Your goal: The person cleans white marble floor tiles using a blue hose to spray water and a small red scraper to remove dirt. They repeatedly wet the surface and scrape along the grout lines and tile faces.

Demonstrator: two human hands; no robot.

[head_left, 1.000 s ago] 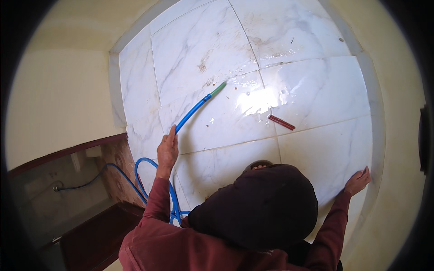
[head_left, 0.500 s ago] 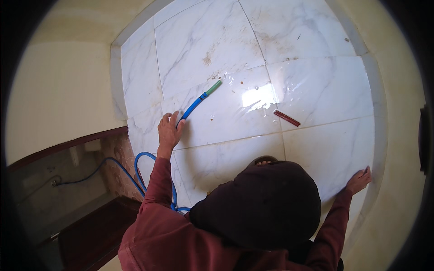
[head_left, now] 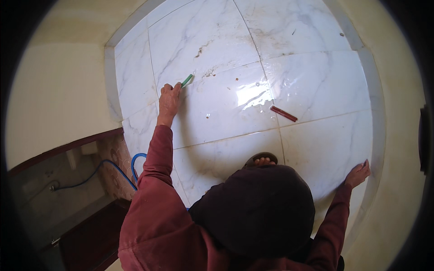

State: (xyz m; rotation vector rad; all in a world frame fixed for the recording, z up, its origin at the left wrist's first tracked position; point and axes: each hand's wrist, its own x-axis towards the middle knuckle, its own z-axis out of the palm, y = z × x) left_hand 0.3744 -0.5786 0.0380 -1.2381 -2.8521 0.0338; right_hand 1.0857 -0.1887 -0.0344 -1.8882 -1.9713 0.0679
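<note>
My left hand [head_left: 168,103] is closed around the blue hose close to its short green end [head_left: 187,80], low over the wet tiled floor [head_left: 217,117]. The green end points up and to the right. Farther back, a blue length of hose [head_left: 135,165] loops beside my left arm. Away at the right, my right hand [head_left: 358,174] is at the skirting along the wall, its fingers drawn together. Whether something small sits between those fingertips I cannot make out. A dark red, stick-like piece [head_left: 284,113] lies on the tiles between my hands.
Water and brown dirt specks [head_left: 209,72] are spread over the far tiles. Grey skirting [head_left: 373,90] edges the floor at the walls. A sandalled foot [head_left: 264,160] shows beyond a large dark cloth-covered shape [head_left: 257,207]. At left, a dark-framed doorway [head_left: 68,147] opens, the hose running through it.
My left hand has moved forward and closed on the hose near its green end, which has shifted left. My right hand has moved slightly forward along the skirting.
</note>
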